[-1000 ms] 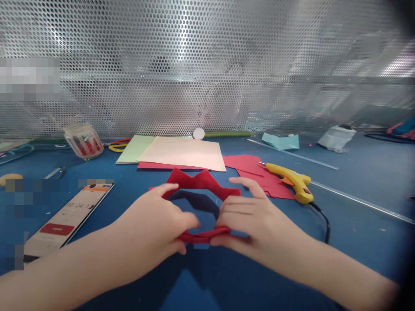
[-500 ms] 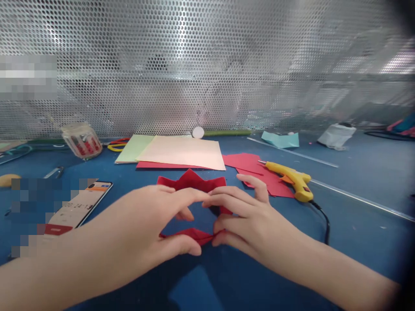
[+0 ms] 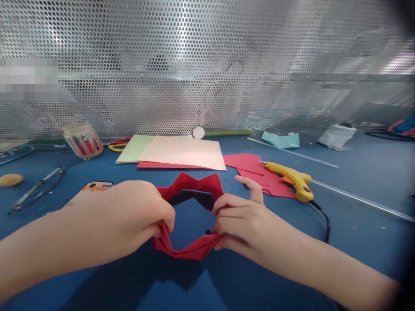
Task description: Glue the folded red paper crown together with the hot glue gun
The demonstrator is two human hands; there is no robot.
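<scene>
A folded red paper ring (image 3: 194,250) with a zigzag edge is held just over the blue table, its middle open. My left hand (image 3: 136,216) pinches the ring's left side, fingers curled over its edge. On the opposite side, my right hand (image 3: 246,220) grips the paper between thumb and fingers, with one finger raised. Both hands hide parts of the ring's sides. A phone (image 3: 94,186) lies partly covered behind my left hand. To the right of my right hand rests a yellow hot glue gun (image 3: 296,179) on red paper pieces (image 3: 249,166).
Sheets of pale paper (image 3: 184,151) lie behind the ring. At the left are a glass jar (image 3: 83,140), scissors (image 3: 118,144), a pair of compasses (image 3: 37,190) and a yellow round object (image 3: 11,179). A clear stick (image 3: 363,200) and the glue gun's black cord (image 3: 324,216) lie right.
My left hand has moved left and closed on the ring's left side. The ring has opened wider and tilted, showing more of its front. My right hand stays nearly in place.
</scene>
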